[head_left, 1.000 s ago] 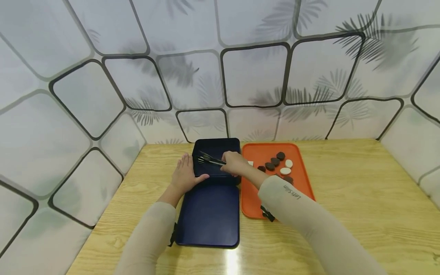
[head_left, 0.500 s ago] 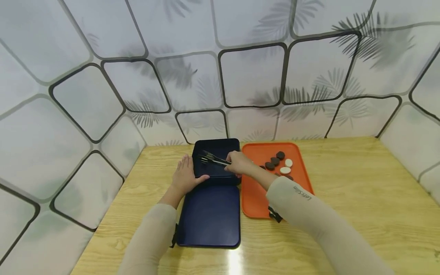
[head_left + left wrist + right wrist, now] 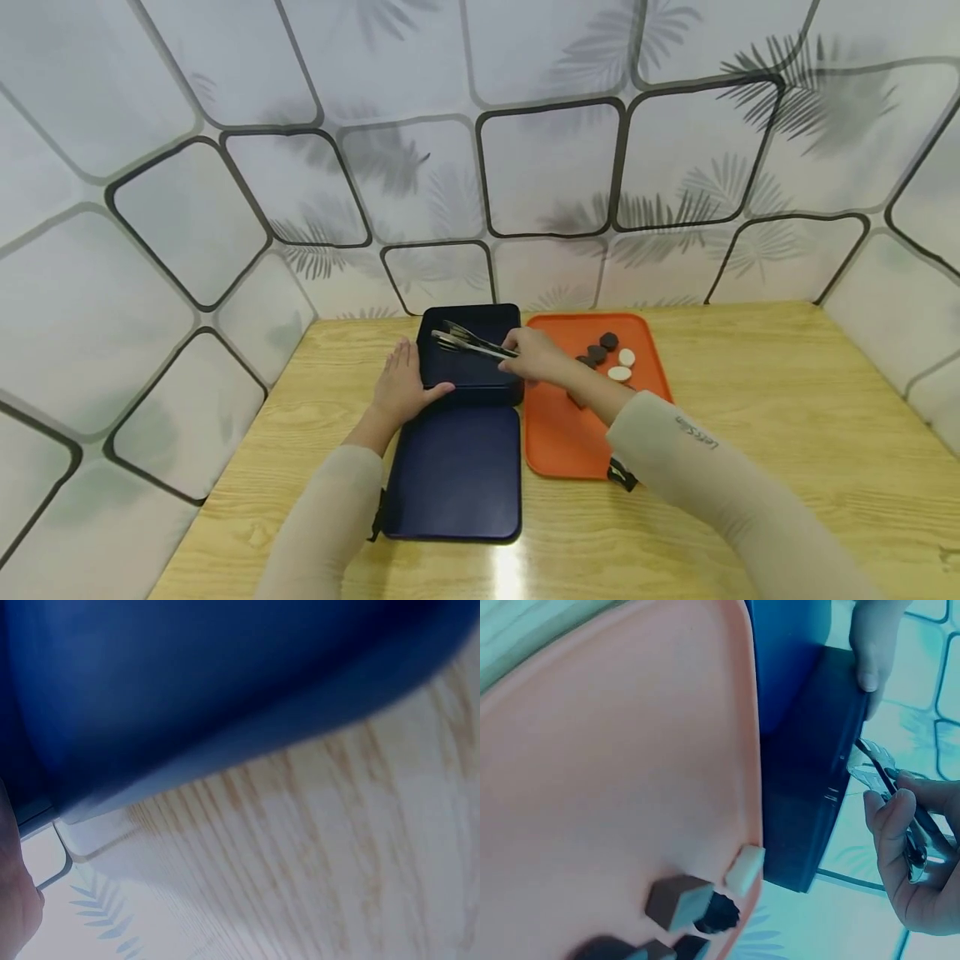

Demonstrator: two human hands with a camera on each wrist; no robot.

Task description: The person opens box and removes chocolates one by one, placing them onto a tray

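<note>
A dark blue box (image 3: 480, 393) stands at the back, its open top facing up. My left hand (image 3: 401, 383) lies along the box's left side with straight fingers, and its thumb reaches over the near rim. In my right hand (image 3: 536, 357) I grip metal tongs (image 3: 476, 343), held over the box with their ends apart and pointing left. The right wrist view shows fingers and thumb curled round the tongs (image 3: 928, 825), whose tips have tines. Only a sliver of my left hand (image 3: 16, 892) shows in the left wrist view.
A flat dark blue panel like a lid (image 3: 453, 475) lies in front of the box. To the right is an orange tray (image 3: 555, 442) with several dark pieces (image 3: 596, 353) and white pieces (image 3: 618, 374); my right forearm covers part of it. A patterned curtain (image 3: 555, 167) stands behind the table.
My right hand has shifted slightly right, and the tongs' tips have moved up in the head view, their ends further apart. My left hand has stayed on the box's side.
</note>
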